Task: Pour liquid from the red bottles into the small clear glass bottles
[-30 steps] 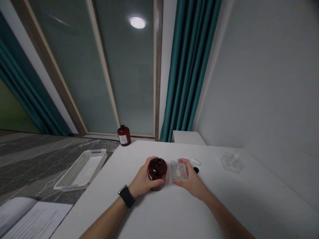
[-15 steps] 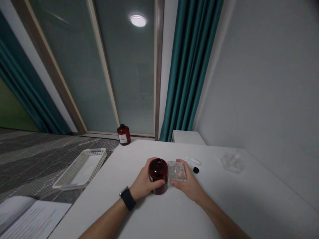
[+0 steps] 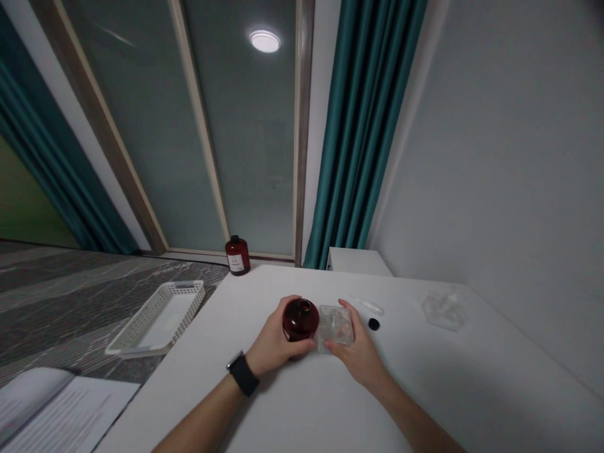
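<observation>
My left hand [image 3: 276, 340] is wrapped round a dark red-brown bottle [image 3: 301, 319] with its mouth uncapped. The bottle tilts to the right, its neck over the left side of a clear square container [image 3: 336, 324]. Gripping that container from the right is my right hand [image 3: 356, 346], thumb in front and fingers behind. What lies inside the clear container is too faint to make out. Just right of my right hand lies a black cap [image 3: 374, 324], and behind it a thin clear plastic dropper-like piece [image 3: 370, 306].
A second, capped red-brown bottle [image 3: 237, 257] stands at the table's far left corner. On the right lies a clear crumpled-looking plastic piece [image 3: 444, 309]. Left of the white table [image 3: 302, 415] are a white perforated basket [image 3: 158, 318] and an open booklet [image 3: 70, 409].
The bottle in my left hand has gone from nearly upright to tilted right, towards the clear container. My right hand keeps its hold. The view has shifted slightly.
</observation>
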Motion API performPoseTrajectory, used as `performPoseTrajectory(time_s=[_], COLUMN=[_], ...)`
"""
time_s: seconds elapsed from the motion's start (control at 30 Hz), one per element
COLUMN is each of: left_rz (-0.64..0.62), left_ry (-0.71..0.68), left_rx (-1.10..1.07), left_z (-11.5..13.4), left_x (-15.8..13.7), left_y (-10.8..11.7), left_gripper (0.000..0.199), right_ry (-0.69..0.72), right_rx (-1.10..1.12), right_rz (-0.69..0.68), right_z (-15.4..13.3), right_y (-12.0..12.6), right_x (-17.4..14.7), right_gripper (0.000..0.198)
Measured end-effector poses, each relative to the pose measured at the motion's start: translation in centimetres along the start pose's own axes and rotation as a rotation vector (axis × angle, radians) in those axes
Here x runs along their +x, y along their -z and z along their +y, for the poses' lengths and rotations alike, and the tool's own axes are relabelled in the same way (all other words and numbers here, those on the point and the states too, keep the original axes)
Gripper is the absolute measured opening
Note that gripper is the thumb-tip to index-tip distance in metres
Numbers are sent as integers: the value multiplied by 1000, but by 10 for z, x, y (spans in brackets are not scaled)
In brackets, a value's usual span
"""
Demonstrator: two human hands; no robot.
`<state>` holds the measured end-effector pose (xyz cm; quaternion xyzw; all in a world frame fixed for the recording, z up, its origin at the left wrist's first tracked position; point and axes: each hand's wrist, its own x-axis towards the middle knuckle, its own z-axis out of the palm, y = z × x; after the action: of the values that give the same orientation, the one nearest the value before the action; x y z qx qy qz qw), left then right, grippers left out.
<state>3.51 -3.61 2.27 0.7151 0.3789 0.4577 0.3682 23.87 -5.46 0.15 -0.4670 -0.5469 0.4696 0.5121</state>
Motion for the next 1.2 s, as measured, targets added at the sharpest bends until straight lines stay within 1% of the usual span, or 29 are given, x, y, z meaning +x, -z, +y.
performPoseTrajectory(time_s=[0.1, 0.2, 0.33, 0.5, 0.6, 0.7, 0.87, 0.93, 1.2], left_rz=[-27, -63, -91, -90, -109, -133, -136, -132, -126], left_ry=[-83, -159, -189, -163, -171, -207, -245, -253, -267], left_rx=[160, 310, 445, 481, 490, 502, 584, 623, 676], left_z=[4, 6, 7, 8, 8, 9, 7, 4, 2], left_x=[1, 3, 3, 3, 2, 2, 1, 1, 0], left_y=[10, 19, 26, 26, 24, 23, 24, 24, 25], left_gripper=[77, 78, 85, 87, 82, 76, 78, 79, 78], right_ry=[53, 94, 113, 128, 136, 160, 161, 181, 236], right_rx=[-43, -135, -209, -218, -234, -265, -335, -355, -399], right_rz=[21, 57, 52, 6, -9, -13, -13, -20, -16], right_z=[2, 1, -1, 2, 3, 0, -7, -9, -7], right_y=[1, 4, 7, 10, 10, 11, 12, 13, 13], right_x=[-2, -4, -6, -7, -7, -7, -8, -8, -8], right_gripper=[86, 88, 95, 107, 111, 111, 109, 108, 105])
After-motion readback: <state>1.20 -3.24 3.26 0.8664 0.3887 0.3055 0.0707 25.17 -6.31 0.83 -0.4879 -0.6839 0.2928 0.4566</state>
